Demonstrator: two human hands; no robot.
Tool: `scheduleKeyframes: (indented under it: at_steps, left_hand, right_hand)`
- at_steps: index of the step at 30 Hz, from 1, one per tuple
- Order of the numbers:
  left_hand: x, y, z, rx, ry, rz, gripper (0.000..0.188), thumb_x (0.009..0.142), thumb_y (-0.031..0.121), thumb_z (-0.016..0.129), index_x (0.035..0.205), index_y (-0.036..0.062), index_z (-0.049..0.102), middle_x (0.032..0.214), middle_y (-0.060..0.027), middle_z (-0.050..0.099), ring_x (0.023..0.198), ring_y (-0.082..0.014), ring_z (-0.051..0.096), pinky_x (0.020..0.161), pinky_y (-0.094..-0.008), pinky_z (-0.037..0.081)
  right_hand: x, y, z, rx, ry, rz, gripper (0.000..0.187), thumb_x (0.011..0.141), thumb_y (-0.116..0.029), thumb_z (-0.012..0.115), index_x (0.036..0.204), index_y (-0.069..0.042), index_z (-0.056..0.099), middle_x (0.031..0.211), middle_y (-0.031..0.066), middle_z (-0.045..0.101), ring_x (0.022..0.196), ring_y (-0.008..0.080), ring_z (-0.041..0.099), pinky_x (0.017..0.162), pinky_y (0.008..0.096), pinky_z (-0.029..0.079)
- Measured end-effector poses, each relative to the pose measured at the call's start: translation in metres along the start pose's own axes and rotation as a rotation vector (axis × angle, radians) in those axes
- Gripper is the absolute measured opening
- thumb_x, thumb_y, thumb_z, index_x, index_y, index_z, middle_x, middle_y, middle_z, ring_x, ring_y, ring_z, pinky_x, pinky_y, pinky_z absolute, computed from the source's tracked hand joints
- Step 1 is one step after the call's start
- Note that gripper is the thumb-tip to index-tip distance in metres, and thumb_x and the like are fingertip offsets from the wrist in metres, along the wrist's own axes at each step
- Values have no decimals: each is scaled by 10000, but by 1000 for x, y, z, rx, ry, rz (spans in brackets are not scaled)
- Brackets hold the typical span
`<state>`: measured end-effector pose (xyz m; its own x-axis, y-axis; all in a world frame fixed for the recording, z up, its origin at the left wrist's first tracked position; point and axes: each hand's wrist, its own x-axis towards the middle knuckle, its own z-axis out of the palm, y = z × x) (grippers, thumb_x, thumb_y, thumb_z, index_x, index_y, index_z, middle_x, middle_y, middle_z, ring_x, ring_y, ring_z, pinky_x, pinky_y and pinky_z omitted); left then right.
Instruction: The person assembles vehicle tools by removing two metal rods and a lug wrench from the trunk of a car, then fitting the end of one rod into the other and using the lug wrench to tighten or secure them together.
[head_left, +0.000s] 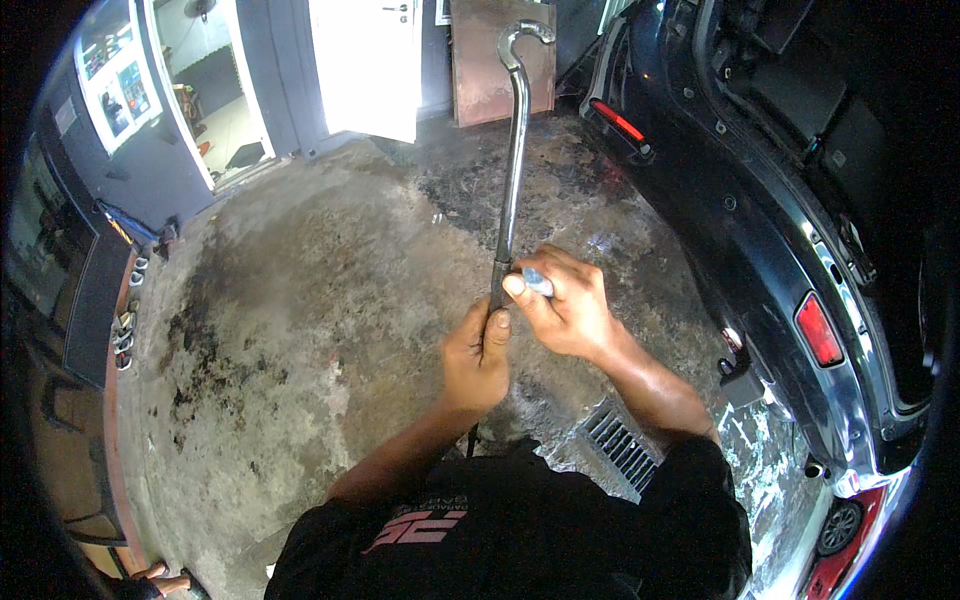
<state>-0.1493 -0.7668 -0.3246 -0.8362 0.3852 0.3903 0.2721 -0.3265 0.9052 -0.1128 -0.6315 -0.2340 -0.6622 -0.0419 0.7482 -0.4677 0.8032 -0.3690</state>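
A long shiny metal rod with a hooked top end stands nearly upright in front of me. Its lower part is dark, and my left hand is wrapped round that section, thumb up along it. Just above and to the right, my right hand is closed on a short whitish-blue cylinder, whose kind I cannot make out. The right thumb lies close against the rod; whether it touches is unclear. Below my left hand, the rod's lower end is mostly hidden.
A dark car with its rear open stands along the right. A floor grate lies near my right elbow. A white door and a brownish board are at the back. Shoes line the left wall; another person's feet show lower left.
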Motion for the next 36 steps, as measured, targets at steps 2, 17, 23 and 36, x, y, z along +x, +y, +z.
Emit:
scheduleKeyframes:
  at_steps: [2, 17, 23, 36]
  left_hand:
    - [-2, -1, 4, 26, 11, -5, 309, 1015, 216, 554, 1216, -10, 616, 787, -12, 580, 722, -80, 522, 646, -261, 449]
    - [-12, 14, 11, -239, -216, -66, 289, 1045, 263, 487, 1144, 15, 597, 663, 71, 432, 569, -22, 373, 513, -218, 300]
    - [-14, 19, 12, -241, -202, -50, 355, 1035, 341, 499, 1113, 4, 580, 633, 37, 425, 521, -50, 375, 474, -237, 314]
    - [12, 10, -18, -133, -87, 50, 451, 1034, 435, 456, 1051, 10, 604, 595, 28, 440, 467, -73, 409, 416, -260, 316]
  right_hand:
    - [-3, -2, 0, 8, -3, 105, 236, 928, -224, 678, 864, -1, 638, 691, 121, 587, 602, 234, 578, 542, 349, 454]
    - [60, -26, -53, 434, 45, 390, 331, 939, -325, 690, 852, -11, 633, 692, -51, 528, 661, 48, 473, 579, 249, 423]
    - [72, -29, -44, 430, 78, 337, 387, 955, -354, 663, 765, -26, 586, 640, -48, 455, 623, 52, 407, 532, 260, 375]
    - [65, -17, -21, 530, 35, 372, 357, 972, -357, 633, 1045, -12, 688, 664, -57, 479, 592, 43, 425, 525, 238, 365]
